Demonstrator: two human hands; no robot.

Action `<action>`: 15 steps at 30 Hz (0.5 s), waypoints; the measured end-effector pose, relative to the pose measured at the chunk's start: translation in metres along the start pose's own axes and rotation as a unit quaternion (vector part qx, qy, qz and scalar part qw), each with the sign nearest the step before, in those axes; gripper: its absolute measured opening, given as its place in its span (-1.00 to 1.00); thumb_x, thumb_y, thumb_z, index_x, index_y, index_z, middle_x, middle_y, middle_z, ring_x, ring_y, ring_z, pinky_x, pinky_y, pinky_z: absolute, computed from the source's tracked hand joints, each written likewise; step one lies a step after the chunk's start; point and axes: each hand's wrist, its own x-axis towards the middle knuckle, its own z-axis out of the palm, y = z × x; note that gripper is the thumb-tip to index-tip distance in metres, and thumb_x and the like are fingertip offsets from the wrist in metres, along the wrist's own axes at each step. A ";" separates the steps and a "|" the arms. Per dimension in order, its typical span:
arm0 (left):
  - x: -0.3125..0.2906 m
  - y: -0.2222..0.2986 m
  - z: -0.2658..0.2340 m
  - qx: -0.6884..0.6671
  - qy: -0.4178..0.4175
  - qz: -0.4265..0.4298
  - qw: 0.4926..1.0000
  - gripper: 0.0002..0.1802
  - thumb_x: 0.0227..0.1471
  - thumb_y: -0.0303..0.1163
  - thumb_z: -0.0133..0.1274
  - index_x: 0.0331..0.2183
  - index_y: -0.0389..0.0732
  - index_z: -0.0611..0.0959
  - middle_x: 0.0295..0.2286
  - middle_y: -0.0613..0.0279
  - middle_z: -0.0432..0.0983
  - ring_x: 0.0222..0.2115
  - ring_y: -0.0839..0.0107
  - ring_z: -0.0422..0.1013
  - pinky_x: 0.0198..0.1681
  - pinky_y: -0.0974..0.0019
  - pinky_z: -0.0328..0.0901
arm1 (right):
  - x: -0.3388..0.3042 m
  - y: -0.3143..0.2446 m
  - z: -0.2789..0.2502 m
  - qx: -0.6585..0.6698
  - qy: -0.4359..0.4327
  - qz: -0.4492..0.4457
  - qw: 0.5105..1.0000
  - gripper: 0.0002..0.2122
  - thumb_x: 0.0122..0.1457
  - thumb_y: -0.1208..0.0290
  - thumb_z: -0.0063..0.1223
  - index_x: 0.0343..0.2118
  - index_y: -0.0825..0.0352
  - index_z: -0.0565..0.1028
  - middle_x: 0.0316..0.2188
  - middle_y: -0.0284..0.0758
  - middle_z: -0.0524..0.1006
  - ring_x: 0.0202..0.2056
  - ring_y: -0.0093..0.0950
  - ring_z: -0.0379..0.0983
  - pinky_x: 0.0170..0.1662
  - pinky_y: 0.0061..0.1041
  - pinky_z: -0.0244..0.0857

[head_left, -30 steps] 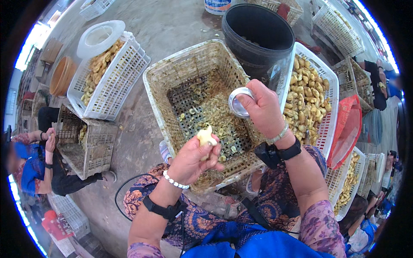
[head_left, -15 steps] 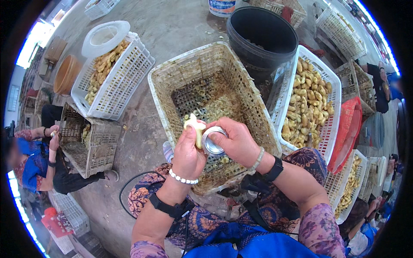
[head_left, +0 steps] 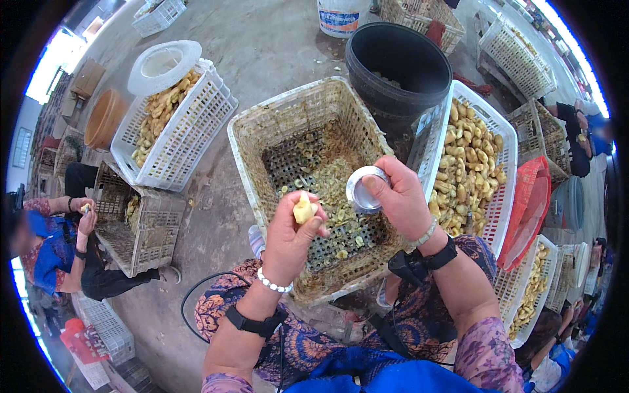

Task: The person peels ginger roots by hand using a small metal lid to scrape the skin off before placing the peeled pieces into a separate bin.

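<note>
My left hand [head_left: 292,229] closes its fingers round a pale yellow piece of peeled ginger [head_left: 304,207], whose upper end sticks out. To its right, my right hand [head_left: 401,200] grips a round, shallow metal lid [head_left: 367,188] by its edge, the thumb pressed inside the hollow. Lid and ginger are apart. Both hands hover over a dirty white plastic crate [head_left: 244,171] standing before my knees. Wet peelings and small cut-off bits [head_left: 340,171] cover part of its slatted bottom.
A white crate heaped with ginger [head_left: 468,167] stands at the right, beside a black tub [head_left: 400,62]. Another ginger crate [head_left: 185,134] with a white plastic ring [head_left: 164,65] is at the left. A co-worker [head_left: 56,239] sits far left by a stained crate [head_left: 149,229]. Red bags [head_left: 526,209] lie right.
My hands have moved apart: the right has drawn the lid away to the right, off the ginger. The left has turned the ginger in its fingers and shifted slightly lower.
</note>
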 end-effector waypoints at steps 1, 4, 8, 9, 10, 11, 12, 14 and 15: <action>-0.001 0.002 0.002 0.046 -0.012 -0.007 0.999 -0.64 0.11 -0.43 0.01 -0.06 -0.22 0.32 -0.37 0.27 0.39 -0.45 0.56 0.36 -0.36 0.47 0.34 | -0.001 -0.002 -0.001 -0.002 -0.003 -0.008 1.000 -0.87 0.14 0.45 0.06 -0.42 0.40 0.41 -0.57 -0.45 0.40 -0.49 -0.71 0.25 -0.44 -0.61 0.20; -0.001 0.002 0.005 0.160 -0.052 -0.007 0.986 -0.60 0.07 -0.55 -0.01 -0.03 -0.20 0.32 -0.42 0.33 0.37 -0.49 0.61 0.33 -0.45 0.54 0.29 | -0.003 -0.004 -0.001 -0.022 -0.027 -0.084 0.996 -0.86 0.13 0.43 0.07 -0.41 0.39 0.40 -0.59 -0.40 0.36 -0.51 -0.67 0.25 -0.45 -0.59 0.20; -0.006 0.004 0.015 -0.035 -0.078 -0.126 0.988 -0.56 0.09 -0.46 0.01 -0.01 -0.20 0.28 -0.39 0.28 0.37 -0.55 0.57 0.28 -0.47 0.47 0.30 | -0.010 -0.013 0.004 -0.037 -0.073 -0.119 0.989 -0.82 0.10 0.39 0.13 -0.42 0.38 0.39 -0.58 -0.28 0.34 -0.58 -0.49 0.28 -0.48 -0.53 0.22; -0.006 0.004 0.016 -0.073 -0.088 -0.141 0.983 -0.57 0.09 -0.45 0.01 -0.01 -0.19 0.28 -0.39 0.28 0.37 -0.56 0.57 0.27 -0.48 0.47 0.29 | -0.010 -0.013 0.005 -0.037 -0.085 -0.123 0.988 -0.81 0.09 0.38 0.14 -0.43 0.37 0.39 -0.58 -0.27 0.34 -0.59 -0.45 0.29 -0.49 -0.52 0.22; -0.007 0.004 0.017 -0.111 -0.098 -0.157 0.976 -0.57 0.09 -0.45 0.01 -0.01 -0.18 0.28 -0.39 0.27 0.36 -0.57 0.57 0.25 -0.50 0.47 0.28 | -0.011 -0.013 0.007 -0.043 -0.083 -0.127 0.987 -0.79 0.08 0.38 0.16 -0.45 0.37 0.37 -0.58 -0.21 0.35 -0.61 -0.32 0.31 -0.51 -0.49 0.22; -0.008 0.004 0.017 -0.149 -0.107 -0.173 0.968 -0.58 0.09 -0.44 0.00 -0.02 -0.18 0.28 -0.39 0.26 0.36 -0.59 0.57 0.24 -0.52 0.47 0.26 | -0.010 -0.010 0.006 -0.091 -0.051 -0.147 0.984 -0.79 0.08 0.38 0.16 -0.46 0.37 0.36 -0.58 -0.20 0.36 -0.61 -0.31 0.32 -0.52 -0.48 0.22; -0.010 0.003 0.017 -0.171 -0.086 -0.193 0.962 -0.59 0.08 -0.45 0.02 -0.04 -0.15 0.29 -0.40 0.26 0.34 -0.61 0.58 0.22 -0.55 0.48 0.22 | -0.006 -0.007 0.004 -0.139 -0.019 -0.167 0.976 -0.79 0.08 0.38 0.15 -0.47 0.37 0.36 -0.59 -0.19 0.36 -0.60 -0.30 0.33 -0.52 -0.47 0.22; -0.012 0.003 0.015 -0.126 -0.109 -0.171 0.971 -0.61 0.07 -0.47 0.02 -0.06 -0.13 0.30 -0.41 0.27 0.33 -0.61 0.58 0.22 -0.56 0.48 0.21 | 0.008 0.003 -0.005 -0.206 0.087 -0.142 0.964 -0.78 0.08 0.39 0.15 -0.50 0.38 0.34 -0.63 -0.15 0.36 -0.61 -0.26 0.35 -0.53 -0.45 0.22; -0.012 0.003 0.013 -0.103 -0.122 -0.159 0.974 -0.61 0.07 -0.48 0.01 -0.06 -0.12 0.30 -0.42 0.28 0.33 -0.61 0.58 0.21 -0.57 0.48 0.20 | 0.014 0.006 -0.011 -0.149 0.124 -0.132 0.972 -0.79 0.09 0.40 0.13 -0.50 0.38 0.34 -0.64 -0.16 0.36 -0.62 -0.27 0.32 -0.53 -0.46 0.21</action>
